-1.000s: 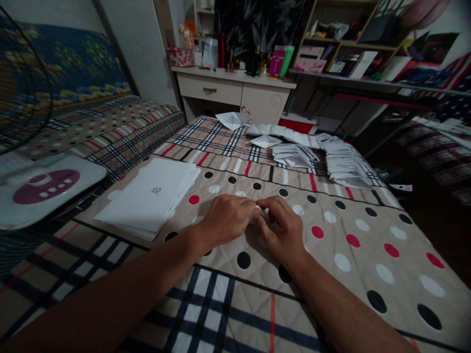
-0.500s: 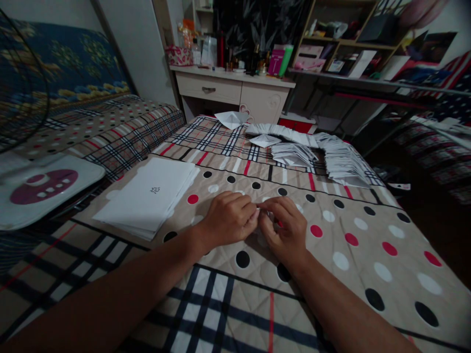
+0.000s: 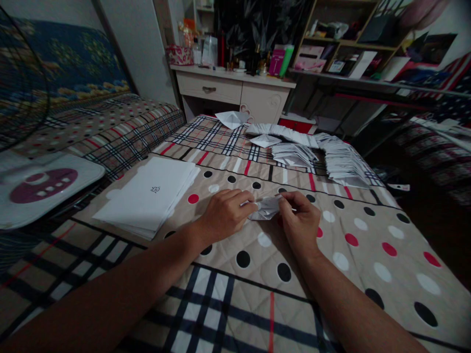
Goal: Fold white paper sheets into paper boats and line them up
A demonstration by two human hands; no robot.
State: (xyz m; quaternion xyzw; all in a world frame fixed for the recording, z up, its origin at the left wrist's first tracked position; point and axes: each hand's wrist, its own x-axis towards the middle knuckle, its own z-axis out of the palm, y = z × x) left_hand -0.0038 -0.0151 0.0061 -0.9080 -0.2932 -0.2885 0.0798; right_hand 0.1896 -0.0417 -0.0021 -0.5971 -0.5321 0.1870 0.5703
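Between my two hands is a small folded paper point(image 3: 268, 208), white with creases, held just above the dotted bedspread point(image 3: 228, 304). My left hand point(image 3: 228, 212) pinches its left end, fingers closed. At the paper's right end, the thumb and fingertips of my right hand point(image 3: 300, 218) are pressed together on it. Left of my hands lies a stack of white paper sheets point(image 3: 143, 191) with a small black drawing on top. Farther off are folded paper boats point(image 3: 231, 119) and a long curved row of folded papers point(image 3: 342, 159), with a shorter bundle point(image 3: 293, 154) beside it.
A white dresser point(image 3: 228, 90) crowded with bottles and boxes stands beyond the bed's far end. Shelves point(image 3: 342, 41) are at the back right. To the left is a white plastic fan base point(image 3: 51, 186) with a purple panel, near a second padded surface.
My hands have moved apart, the right one shifting to the right. The folded paper, earlier almost hidden in the fingers, now shows stretched between them.
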